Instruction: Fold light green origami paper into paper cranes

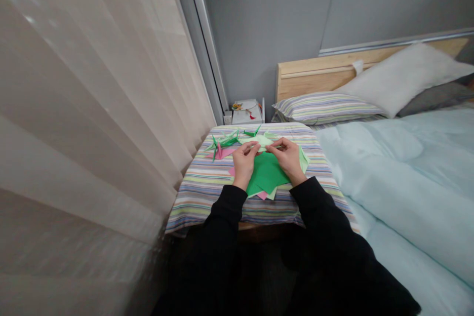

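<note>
Between my two hands is a piece of light green origami paper (262,141), folded, its exact shape partly hidden by fingers. My left hand (244,162) pinches its left side and my right hand (288,157) pinches its right side. Beneath them lie dark green paper sheets (267,173), with pink and light green corners poking out below. Left of my left hand are folded paper cranes (222,148) in green and pink. Another dark green folded piece (252,132) rests just behind my hands.
A striped cloth (200,190) covers the small table. On the left hangs a beige curtain (111,84); on the right is a bed with a pale blue quilt (400,173) and a striped pillow (329,107). A white stand (246,112) is behind the table.
</note>
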Action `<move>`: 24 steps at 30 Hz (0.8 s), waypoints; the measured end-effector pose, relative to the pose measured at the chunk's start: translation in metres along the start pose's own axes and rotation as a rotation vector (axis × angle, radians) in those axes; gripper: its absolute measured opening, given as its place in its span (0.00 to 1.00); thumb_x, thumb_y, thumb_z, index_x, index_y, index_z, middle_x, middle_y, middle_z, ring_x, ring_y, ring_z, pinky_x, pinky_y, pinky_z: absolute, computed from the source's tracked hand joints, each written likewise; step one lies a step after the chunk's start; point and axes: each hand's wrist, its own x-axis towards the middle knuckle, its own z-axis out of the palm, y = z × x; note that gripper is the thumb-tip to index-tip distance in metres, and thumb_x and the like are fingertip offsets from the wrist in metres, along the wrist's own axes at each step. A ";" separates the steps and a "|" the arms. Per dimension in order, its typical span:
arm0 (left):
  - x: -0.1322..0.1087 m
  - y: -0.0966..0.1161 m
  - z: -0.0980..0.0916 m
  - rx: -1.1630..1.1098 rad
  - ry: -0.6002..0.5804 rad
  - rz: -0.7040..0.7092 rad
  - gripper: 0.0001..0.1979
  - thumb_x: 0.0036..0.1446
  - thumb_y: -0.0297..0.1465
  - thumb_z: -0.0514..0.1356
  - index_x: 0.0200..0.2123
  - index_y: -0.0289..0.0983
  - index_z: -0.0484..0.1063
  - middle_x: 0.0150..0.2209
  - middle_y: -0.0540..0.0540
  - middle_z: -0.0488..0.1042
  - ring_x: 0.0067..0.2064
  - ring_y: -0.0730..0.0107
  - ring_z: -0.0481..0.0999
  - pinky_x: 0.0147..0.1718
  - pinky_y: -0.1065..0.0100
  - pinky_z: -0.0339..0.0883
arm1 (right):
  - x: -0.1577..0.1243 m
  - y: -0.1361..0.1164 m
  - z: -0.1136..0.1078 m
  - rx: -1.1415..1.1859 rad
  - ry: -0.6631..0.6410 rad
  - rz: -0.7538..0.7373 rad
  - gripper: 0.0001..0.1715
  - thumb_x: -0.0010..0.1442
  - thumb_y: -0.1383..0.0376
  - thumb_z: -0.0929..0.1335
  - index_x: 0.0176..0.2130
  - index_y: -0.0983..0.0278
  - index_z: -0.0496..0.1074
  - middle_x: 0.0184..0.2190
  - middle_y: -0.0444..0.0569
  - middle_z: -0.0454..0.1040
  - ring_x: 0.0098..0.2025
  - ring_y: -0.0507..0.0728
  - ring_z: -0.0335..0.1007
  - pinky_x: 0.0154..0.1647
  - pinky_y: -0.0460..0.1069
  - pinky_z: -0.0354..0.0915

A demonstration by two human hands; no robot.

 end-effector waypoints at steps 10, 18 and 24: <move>-0.002 0.003 0.000 0.014 0.010 0.025 0.16 0.47 0.39 0.73 0.34 0.35 0.78 0.27 0.49 0.79 0.28 0.70 0.78 0.34 0.64 0.78 | -0.001 -0.001 0.001 0.025 -0.011 0.011 0.21 0.45 0.49 0.78 0.25 0.59 0.71 0.25 0.47 0.78 0.29 0.60 0.77 0.34 0.54 0.72; -0.001 0.001 -0.001 0.013 0.046 0.080 0.14 0.50 0.38 0.72 0.34 0.36 0.74 0.27 0.51 0.76 0.27 0.73 0.76 0.35 0.66 0.77 | -0.001 -0.001 0.002 0.091 -0.013 0.025 0.21 0.45 0.50 0.79 0.28 0.59 0.70 0.23 0.46 0.78 0.29 0.60 0.79 0.35 0.55 0.74; -0.001 0.000 -0.002 0.023 0.059 0.100 0.15 0.50 0.38 0.72 0.34 0.36 0.73 0.24 0.53 0.74 0.26 0.73 0.75 0.34 0.67 0.77 | -0.001 0.000 0.001 0.111 -0.030 0.042 0.19 0.46 0.53 0.78 0.28 0.60 0.70 0.24 0.45 0.78 0.30 0.59 0.80 0.37 0.54 0.75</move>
